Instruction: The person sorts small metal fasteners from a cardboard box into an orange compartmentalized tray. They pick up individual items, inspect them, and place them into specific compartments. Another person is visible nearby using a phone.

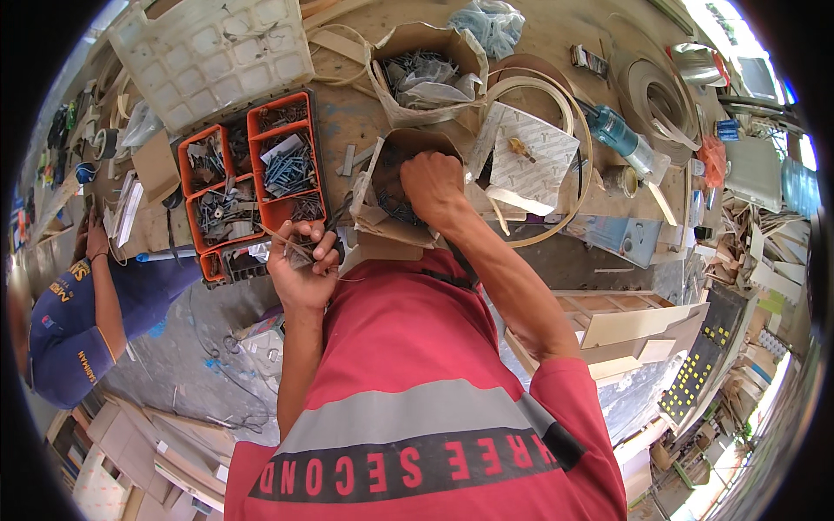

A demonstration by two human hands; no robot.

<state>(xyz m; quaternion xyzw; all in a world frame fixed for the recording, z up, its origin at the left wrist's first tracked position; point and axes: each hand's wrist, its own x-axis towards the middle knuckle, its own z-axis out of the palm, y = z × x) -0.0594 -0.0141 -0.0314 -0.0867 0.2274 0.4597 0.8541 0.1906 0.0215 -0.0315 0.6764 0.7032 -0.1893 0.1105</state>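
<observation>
My right hand (433, 184) reaches down into a small open cardboard box (369, 213) of dark screws (395, 207). Its fingers are bent and closed, and the fingertips are hidden inside the box. Palm up, my left hand (304, 267) is held in front of my body, just left of that box. Its fingers curl around small thin pieces that I cannot make out; a thin brown sliver sticks out at the fingertips. Beside it on the left lies an orange-and-black organizer case (261, 204), its compartments filled with screws and small hardware.
Behind the small box stands a larger carton (473, 65) of screws and plastic bags. The case's clear lid (208, 61) is raised. To the right are a white patterned board (532, 156), a teal power tool (617, 135) and coiled edging (656, 87). Another person (87, 304) works at far left.
</observation>
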